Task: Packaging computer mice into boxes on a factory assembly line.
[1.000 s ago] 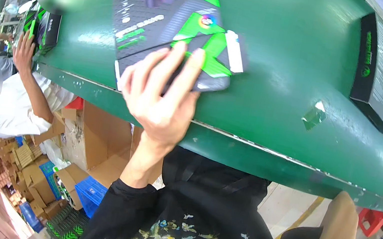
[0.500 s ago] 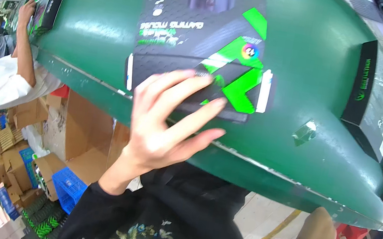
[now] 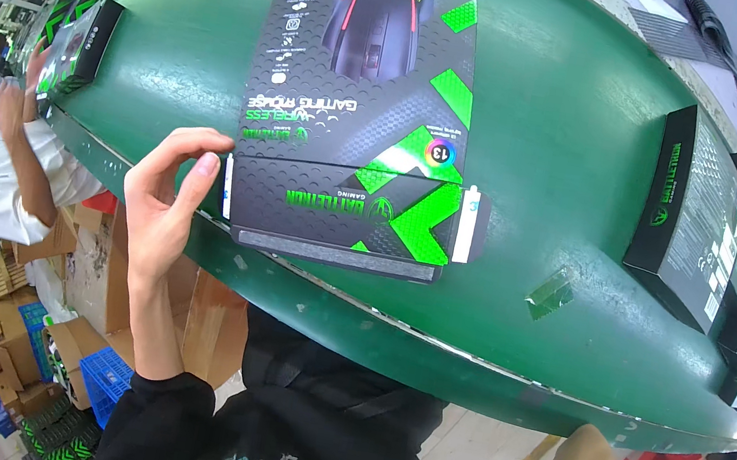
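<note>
A black and green computer mouse box (image 3: pixel 294 120) lies on the table in front of me, its printed face up. Toward me its end flap (image 3: pixel 323 208) is folded out flat, with a narrow grey lip along the near edge. A white strip (image 3: pixel 467 225) runs along the right side tab, and a similar strip (image 3: pixel 227 187) shows on the left. My left hand (image 3: pixel 172 183) is at the flap's left edge, index finger bent and thumb a little apart from it. The index fingertip reaches the box's edge; contact is hard to tell. My right hand is out of view.
Black boxes (image 3: pixel 702 218) stand in a row on the green table (image 3: pixel 549 143) at the right; others (image 3: pixel 87 47) sit far left. A clear tape piece (image 3: pixel 553 293) sticks to the surface. A person in white (image 3: pixel 8 170) works at left, above cartons and a blue crate (image 3: pixel 104 381).
My left hand has moved left off the flap to its left edge, its fingers drawing in. The box sits slightly lower and further left in the picture, as the whole view has shifted.
</note>
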`<action>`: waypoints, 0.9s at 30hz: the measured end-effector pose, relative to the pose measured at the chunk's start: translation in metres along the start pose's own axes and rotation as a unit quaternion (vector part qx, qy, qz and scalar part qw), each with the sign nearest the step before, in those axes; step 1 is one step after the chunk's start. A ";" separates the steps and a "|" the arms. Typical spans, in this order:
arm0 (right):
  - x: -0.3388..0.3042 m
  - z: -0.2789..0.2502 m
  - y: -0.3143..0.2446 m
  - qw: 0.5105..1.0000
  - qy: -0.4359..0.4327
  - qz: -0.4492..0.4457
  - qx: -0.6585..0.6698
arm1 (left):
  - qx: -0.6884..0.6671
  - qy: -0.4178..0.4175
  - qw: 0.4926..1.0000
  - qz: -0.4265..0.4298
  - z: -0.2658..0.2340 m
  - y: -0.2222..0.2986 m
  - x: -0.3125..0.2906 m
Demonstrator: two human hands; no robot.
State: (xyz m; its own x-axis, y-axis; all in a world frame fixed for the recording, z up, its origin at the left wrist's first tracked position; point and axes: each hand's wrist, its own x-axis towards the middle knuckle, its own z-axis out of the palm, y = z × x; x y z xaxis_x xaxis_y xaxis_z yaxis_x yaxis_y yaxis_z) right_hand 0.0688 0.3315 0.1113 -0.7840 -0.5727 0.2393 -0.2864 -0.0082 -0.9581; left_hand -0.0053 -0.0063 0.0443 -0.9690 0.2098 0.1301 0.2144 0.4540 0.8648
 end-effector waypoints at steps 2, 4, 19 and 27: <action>0.004 0.000 0.000 1.000 0.001 -0.002 -0.011 | 0.006 -0.007 1.000 -0.011 -0.003 0.004 0.005; 0.007 0.000 -0.001 1.000 0.002 -0.005 -0.022 | 0.043 -0.069 0.996 -0.029 -0.008 0.006 0.011; 0.017 -0.005 0.003 0.995 -0.002 0.000 -0.099 | 0.136 -0.034 0.988 0.067 0.018 0.000 0.005; 0.025 0.000 0.007 0.994 0.006 0.004 -0.107 | -0.004 0.051 0.995 0.091 0.004 -0.015 -0.036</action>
State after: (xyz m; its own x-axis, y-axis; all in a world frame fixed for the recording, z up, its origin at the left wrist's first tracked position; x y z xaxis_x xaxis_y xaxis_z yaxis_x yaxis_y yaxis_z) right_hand 0.0476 0.3168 0.1106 -0.7933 -0.5620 0.2343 -0.3896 0.1727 -0.9047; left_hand 0.0266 -0.0170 0.0241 -0.9219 0.1982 0.3329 0.3865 0.4096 0.8264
